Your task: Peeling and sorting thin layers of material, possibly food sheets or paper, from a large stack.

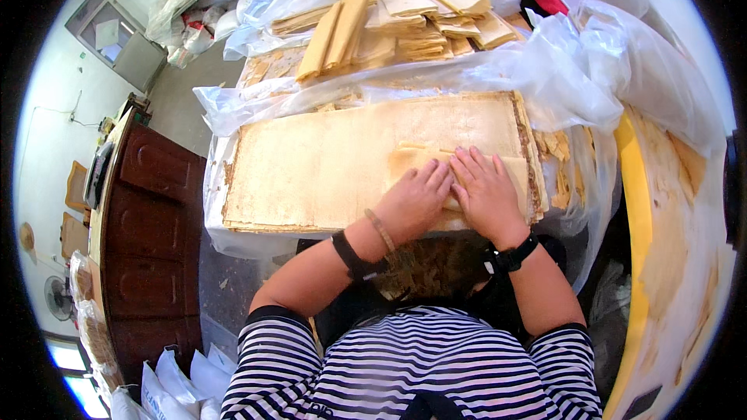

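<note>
A big flat stack of thin tan sheets (327, 155) lies before me on clear plastic film. Both hands press flat on its near right part, side by side. My left hand (416, 196) and my right hand (486, 190) rest palms down on a folded piece of the top sheet (510, 167), fingers together and pointing away from me. Neither hand grips anything. A dark band sits on each wrist, with a bead bracelet on the left.
Folded tan sheet bundles (405, 23) are piled on plastic at the back. A yellow-rimmed tray (642, 249) stands at the right. A dark wooden cabinet (148, 218) is at the left, with white bags (179, 381) below it. Crumpled clear plastic (576, 62) surrounds the stack.
</note>
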The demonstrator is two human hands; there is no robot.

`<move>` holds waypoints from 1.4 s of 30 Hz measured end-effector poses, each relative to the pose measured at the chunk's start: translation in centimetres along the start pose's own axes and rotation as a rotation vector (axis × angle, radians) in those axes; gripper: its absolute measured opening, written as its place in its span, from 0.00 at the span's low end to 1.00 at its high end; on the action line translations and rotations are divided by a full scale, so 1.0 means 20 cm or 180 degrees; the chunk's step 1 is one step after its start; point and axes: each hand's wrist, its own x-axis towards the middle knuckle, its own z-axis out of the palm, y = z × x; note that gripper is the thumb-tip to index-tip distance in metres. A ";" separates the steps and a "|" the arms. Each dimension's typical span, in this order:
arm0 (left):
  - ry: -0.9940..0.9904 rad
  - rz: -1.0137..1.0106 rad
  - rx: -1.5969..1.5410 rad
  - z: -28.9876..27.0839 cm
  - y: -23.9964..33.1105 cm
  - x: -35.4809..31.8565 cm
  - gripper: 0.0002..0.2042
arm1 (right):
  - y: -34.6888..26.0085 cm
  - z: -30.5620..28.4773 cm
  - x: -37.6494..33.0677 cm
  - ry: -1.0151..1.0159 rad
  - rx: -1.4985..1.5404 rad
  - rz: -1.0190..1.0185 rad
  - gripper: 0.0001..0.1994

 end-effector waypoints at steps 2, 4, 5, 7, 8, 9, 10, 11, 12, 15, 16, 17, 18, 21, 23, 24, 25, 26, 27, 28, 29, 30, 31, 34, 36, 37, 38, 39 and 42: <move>0.0170 -0.0008 0.0244 0.02 0.03 0.00 0.22 | -0.01 -0.01 0.02 0.0015 0.0045 -0.0022 0.23; 0.0191 -0.0090 0.0248 0.01 0.04 0.01 0.22 | -0.01 -0.01 0.03 0.0023 0.0084 -0.0024 0.22; 0.0197 -0.0143 0.0221 0.01 0.04 0.01 0.22 | 0.00 -0.02 0.03 0.0045 0.0227 0.0029 0.22; 0.0357 -0.0116 0.0338 0.05 0.03 0.03 0.21 | 0.00 -0.01 0.04 0.0077 0.0372 0.0068 0.21; 0.0402 -0.0065 0.0419 0.06 0.02 0.04 0.21 | 0.00 -0.01 0.05 0.0076 0.0355 0.0155 0.21; 0.0446 -0.0011 0.0501 0.07 0.02 0.05 0.21 | 0.00 -0.01 0.06 0.0076 0.0337 0.0244 0.20; 0.0453 -0.0020 0.0526 0.07 0.01 0.05 0.21 | 0.00 -0.01 0.07 0.0096 0.0341 0.0226 0.20; 0.0383 -0.0005 0.0482 0.07 0.01 0.05 0.20 | 0.01 -0.02 0.07 -0.0055 0.0463 0.0298 0.20; 0.0311 0.0011 0.0440 0.06 -0.01 0.07 0.20 | 0.01 -0.04 0.08 -0.0205 0.0587 0.0370 0.21; 0.0115 -0.0086 -0.0070 -0.13 -0.12 0.08 0.19 | -0.05 -0.22 0.12 0.0503 0.0937 0.0269 0.21; 0.0462 -0.0226 -0.0167 -0.16 -0.19 0.07 0.18 | -0.06 -0.31 0.12 0.0838 0.0736 0.0342 0.20; 0.0812 -0.0341 -0.0264 -0.19 -0.27 0.08 0.18 | -0.05 -0.33 0.09 0.0829 0.0767 0.0339 0.20; 0.0911 -0.0668 -0.0168 -0.23 -0.36 0.11 0.18 | -0.02 -0.33 0.05 0.1300 0.0858 0.0310 0.18; 0.1102 -0.1486 0.0936 -0.35 -0.71 0.23 0.18 | 0.06 -0.23 -0.01 0.1964 0.1045 0.0296 0.14; 0.1511 -0.1891 0.1240 -0.39 -0.97 0.36 0.14 | 0.06 -0.19 -0.02 0.1311 0.1256 0.0383 0.12; 0.1157 -0.2352 0.1491 -0.40 -1.07 0.43 0.14 | 0.05 -0.18 -0.02 0.1321 0.1362 0.0398 0.10; 0.1163 -0.2415 0.1614 -0.31 -1.25 0.48 0.12 | 0.04 -0.17 -0.01 0.1294 0.1369 0.0432 0.10; 0.0820 -0.2832 0.1267 -0.27 -1.33 0.57 0.09 | 0.05 -0.18 -0.01 0.1341 0.1499 0.0424 0.09; 0.0774 -0.2822 0.1233 -0.18 -1.43 0.58 0.09 | 0.05 -0.19 0.00 0.1395 0.1638 0.0397 0.09; 0.0505 -0.2223 0.0676 -0.03 -1.57 0.55 0.11 | 0.05 -0.19 0.01 0.1351 0.1629 0.0447 0.09; 0.0223 -0.1588 0.0080 0.08 -1.66 0.53 0.13 | 0.06 -0.20 0.02 0.1490 0.1695 0.0528 0.09; -0.0358 -0.1583 0.0221 0.10 -1.69 0.56 0.16 | 0.08 -0.20 0.00 0.1601 0.1720 0.0684 0.08; -0.0328 -0.1529 0.0219 0.10 -1.73 0.53 0.19 | 0.10 -0.21 -0.01 0.1666 0.1791 0.0782 0.08; 0.0377 -0.1438 0.0574 0.10 -1.68 0.47 0.23 | 0.14 -0.22 -0.03 0.1971 0.3125 0.1657 0.10; 0.0345 -0.1186 0.0410 0.00 -1.32 0.44 0.23 | 0.22 -0.22 -0.05 0.2386 0.3761 0.2007 0.13; 0.0261 -0.1038 -0.0238 -0.04 -1.06 0.43 0.25 | 0.26 -0.23 -0.05 0.2383 0.3722 0.2091 0.13; 0.0000 -0.0859 -0.0901 -0.06 -0.78 0.42 0.25 | 0.29 -0.24 -0.07 0.2553 0.3990 0.2206 0.14; -0.0269 -0.0692 -0.1536 -0.09 -0.50 0.37 0.26 | 0.31 -0.25 -0.10 0.2728 0.4281 0.2304 0.14; -0.0183 0.0148 -0.1359 -0.08 0.08 0.20 0.25 | 0.32 -0.28 -0.14 0.2784 0.4369 0.2168 0.15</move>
